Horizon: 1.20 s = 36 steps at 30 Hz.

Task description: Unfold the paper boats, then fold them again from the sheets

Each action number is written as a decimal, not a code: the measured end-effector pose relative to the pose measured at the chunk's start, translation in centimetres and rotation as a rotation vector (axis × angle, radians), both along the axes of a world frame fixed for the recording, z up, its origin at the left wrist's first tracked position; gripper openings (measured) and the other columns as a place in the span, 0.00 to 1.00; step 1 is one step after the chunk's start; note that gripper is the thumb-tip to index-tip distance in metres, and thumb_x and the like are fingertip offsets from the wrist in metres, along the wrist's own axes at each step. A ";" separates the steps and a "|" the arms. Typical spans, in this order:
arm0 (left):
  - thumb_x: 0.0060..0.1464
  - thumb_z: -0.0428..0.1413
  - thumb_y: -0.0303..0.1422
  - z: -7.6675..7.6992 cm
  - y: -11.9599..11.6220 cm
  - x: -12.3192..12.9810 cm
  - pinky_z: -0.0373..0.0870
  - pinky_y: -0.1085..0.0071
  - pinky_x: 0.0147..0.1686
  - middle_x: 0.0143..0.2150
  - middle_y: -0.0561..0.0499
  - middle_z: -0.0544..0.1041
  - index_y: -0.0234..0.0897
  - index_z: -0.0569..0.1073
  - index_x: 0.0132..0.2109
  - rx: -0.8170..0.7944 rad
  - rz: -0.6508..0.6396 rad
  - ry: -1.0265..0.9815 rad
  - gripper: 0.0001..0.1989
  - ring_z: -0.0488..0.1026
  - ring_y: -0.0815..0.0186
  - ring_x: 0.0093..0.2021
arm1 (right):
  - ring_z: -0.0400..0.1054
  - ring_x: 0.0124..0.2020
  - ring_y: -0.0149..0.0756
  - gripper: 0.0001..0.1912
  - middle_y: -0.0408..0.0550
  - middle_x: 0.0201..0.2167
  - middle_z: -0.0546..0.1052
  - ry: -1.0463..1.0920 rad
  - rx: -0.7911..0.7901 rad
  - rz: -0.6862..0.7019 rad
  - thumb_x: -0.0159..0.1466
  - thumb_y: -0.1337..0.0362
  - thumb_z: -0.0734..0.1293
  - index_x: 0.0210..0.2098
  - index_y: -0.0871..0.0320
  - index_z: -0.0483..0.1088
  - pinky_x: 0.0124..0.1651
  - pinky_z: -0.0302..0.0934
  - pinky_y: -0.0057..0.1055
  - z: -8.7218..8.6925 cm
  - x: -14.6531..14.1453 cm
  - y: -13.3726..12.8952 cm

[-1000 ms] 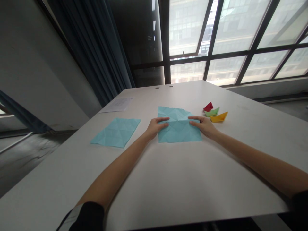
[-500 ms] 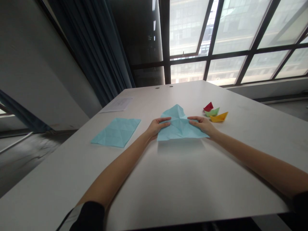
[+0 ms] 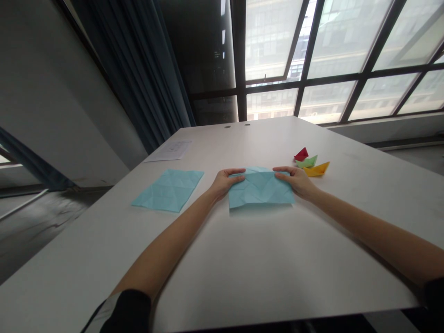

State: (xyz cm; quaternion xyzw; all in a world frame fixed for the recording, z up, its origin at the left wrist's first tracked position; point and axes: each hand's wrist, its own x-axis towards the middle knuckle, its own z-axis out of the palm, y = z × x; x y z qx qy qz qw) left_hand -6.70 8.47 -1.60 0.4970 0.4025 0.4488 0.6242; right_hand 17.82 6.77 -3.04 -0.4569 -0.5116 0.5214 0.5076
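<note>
Between my two hands is a creased light-blue sheet of paper (image 3: 261, 188), bent along a line across its width with the near part facing me. My left hand (image 3: 224, 182) pinches its left side, thumb and fingers closed on the edge. On the opposite side my right hand (image 3: 294, 179) grips the paper the same way. A second light-blue sheet (image 3: 168, 190), marked with fold lines, lies flat on the table to the left of my left hand. Just beyond my right hand sits a yellow paper boat (image 3: 317, 169).
Behind the yellow boat stand a light-green paper boat (image 3: 307, 162) and a red one (image 3: 301, 154). A printed white sheet (image 3: 169, 151) rests near the far left edge of the white table (image 3: 256, 268). Windows (image 3: 333, 46) and a dark curtain (image 3: 138, 60) are beyond.
The raised peak at the paper's far side has gone down, and the sheet is now bent across into a narrower rectangle. Both hands keep their hold in nearly the same place.
</note>
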 end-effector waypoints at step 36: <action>0.37 0.64 0.26 1.2 -0.8 0.1 0.71 0.69 0.35 0.34 0.44 0.78 0.32 0.74 0.44 -0.307 -0.349 0.008 0.22 0.75 0.65 0.31 | 0.51 0.59 0.48 0.03 0.52 0.59 0.60 -0.933 1.063 0.149 0.56 0.64 0.64 0.29 0.56 0.70 0.55 0.49 0.47 0.9 0.1 -1.8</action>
